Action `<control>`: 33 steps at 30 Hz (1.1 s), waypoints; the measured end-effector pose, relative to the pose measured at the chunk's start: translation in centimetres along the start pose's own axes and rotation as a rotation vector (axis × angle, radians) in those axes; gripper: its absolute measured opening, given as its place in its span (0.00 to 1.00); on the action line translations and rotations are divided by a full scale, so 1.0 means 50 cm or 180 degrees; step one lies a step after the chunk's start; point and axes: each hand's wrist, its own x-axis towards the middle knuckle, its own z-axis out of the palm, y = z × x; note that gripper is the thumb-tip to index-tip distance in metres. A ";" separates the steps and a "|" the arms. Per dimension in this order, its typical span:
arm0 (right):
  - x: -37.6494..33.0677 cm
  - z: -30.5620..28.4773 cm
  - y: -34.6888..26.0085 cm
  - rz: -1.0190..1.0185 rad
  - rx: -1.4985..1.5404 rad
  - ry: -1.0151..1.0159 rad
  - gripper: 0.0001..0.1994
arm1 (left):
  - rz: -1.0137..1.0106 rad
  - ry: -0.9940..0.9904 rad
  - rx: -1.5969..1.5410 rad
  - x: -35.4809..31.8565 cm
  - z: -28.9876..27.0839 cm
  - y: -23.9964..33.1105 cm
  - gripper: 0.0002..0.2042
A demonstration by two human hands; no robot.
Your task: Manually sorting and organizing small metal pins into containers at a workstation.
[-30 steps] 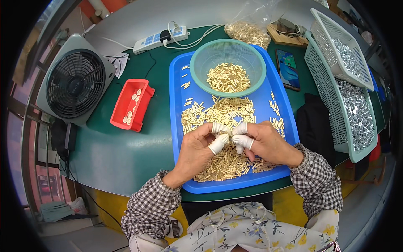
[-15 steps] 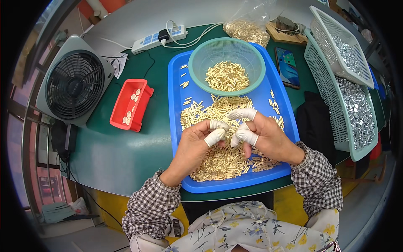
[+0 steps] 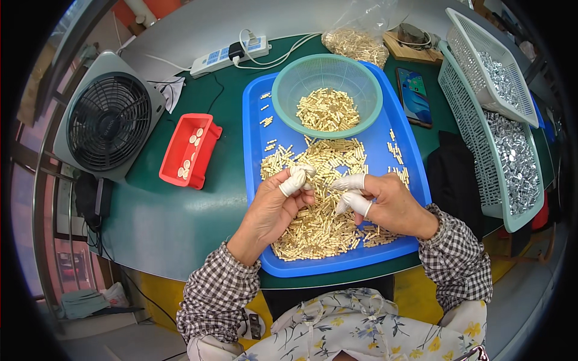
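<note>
Brass pins (image 3: 319,210) in blue tray (image 3: 256,180)

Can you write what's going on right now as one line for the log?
left hand: pinching brass pins | right hand: fingers curled over pin pile | blue tray | green bowl: part full

Tray (image 3: 256,180) at centre of bench (image 3: 180,216). Bowl (image 3: 326,96) on tray's far end, metal pins (image 3: 319,204) heaped nearer. Left hand (image 3: 274,207) and right hand (image 3: 385,201) over heap. Small bin (image 3: 189,150) left of tray, fan (image 3: 108,120) further left. Power strip (image 3: 229,55) behind. Phone (image 3: 413,96) right, two baskets (image 3: 512,150) beyond.
</note>
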 end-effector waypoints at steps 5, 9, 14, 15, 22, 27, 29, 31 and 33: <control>-0.001 0.001 0.006 -0.0098 -0.0018 0.0009 0.14 | -0.0038 -0.0034 -0.0035 0.000 0.001 0.000 0.11; -0.003 -0.001 0.002 -0.0104 -0.0094 0.0001 0.14 | -0.0069 -0.0032 -0.0021 -0.001 0.005 0.000 0.11; -0.005 0.002 0.010 -0.0112 -0.0017 0.0067 0.14 | -0.0035 -0.0073 0.0020 -0.002 0.010 -0.002 0.11; -0.005 0.003 0.013 -0.0176 -0.0287 0.0123 0.14 | -0.0033 -0.0069 0.0020 -0.003 0.009 -0.003 0.11; -0.007 0.008 0.029 -0.1037 -0.2076 0.0449 0.11 | 0.0144 0.0049 0.0679 -0.007 0.021 -0.006 0.10; -0.003 0.013 0.023 -0.0609 -0.1121 0.0319 0.10 | 0.0404 0.0248 0.1323 -0.018 0.036 -0.007 0.10; -0.001 0.014 0.015 -0.0306 -0.0733 0.0200 0.11 | 0.0489 0.0199 0.1644 -0.022 0.045 -0.006 0.09; 0.000 0.017 0.014 -0.0294 -0.0577 0.0139 0.12 | 0.0536 0.0171 0.1802 -0.024 0.044 -0.006 0.09; -0.001 0.019 0.010 -0.0277 -0.0271 0.0018 0.13 | 0.0465 0.0083 0.1715 -0.023 0.039 -0.004 0.09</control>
